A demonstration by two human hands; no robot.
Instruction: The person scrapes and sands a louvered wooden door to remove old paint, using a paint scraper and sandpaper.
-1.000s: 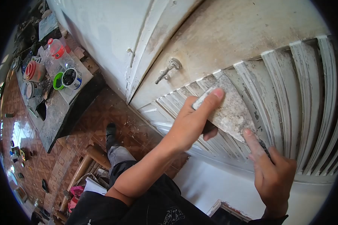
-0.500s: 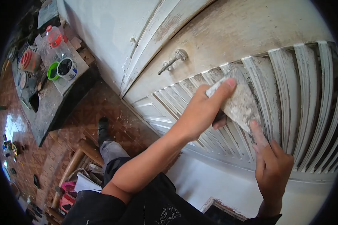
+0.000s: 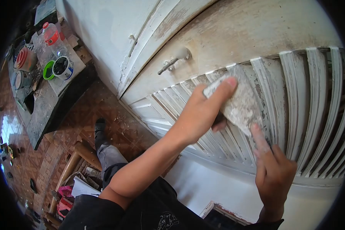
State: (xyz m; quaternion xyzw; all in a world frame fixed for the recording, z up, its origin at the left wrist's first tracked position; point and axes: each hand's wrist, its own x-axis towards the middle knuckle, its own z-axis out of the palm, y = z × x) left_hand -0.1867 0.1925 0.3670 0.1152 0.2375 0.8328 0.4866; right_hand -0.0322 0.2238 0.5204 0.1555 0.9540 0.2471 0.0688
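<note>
My left hand (image 3: 205,109) grips a pale, crusted flat slab (image 3: 241,105), its thumb on the upper face and fingers tucked beneath. Held over the slats of a worn white louvred door (image 3: 295,88), the slab is tilted. My right hand (image 3: 274,165) is at the slab's lower end, its whitened index finger extended against the edge. The other right fingers are curled, and whether they hold something is hidden. Above and left of the slab is the door handle (image 3: 174,63).
At the upper left, a dusty table (image 3: 50,109) bears a plastic bottle (image 3: 51,36), a white tub of dark material (image 3: 63,68) and a green container (image 3: 48,70). A wooden chair (image 3: 84,153) with papers and pink items stands beside my leg on the tiled floor.
The view has shifted slightly, so the table and handle sit further left. Both hands and the slab have moved a little left in view, with the grip unchanged.
</note>
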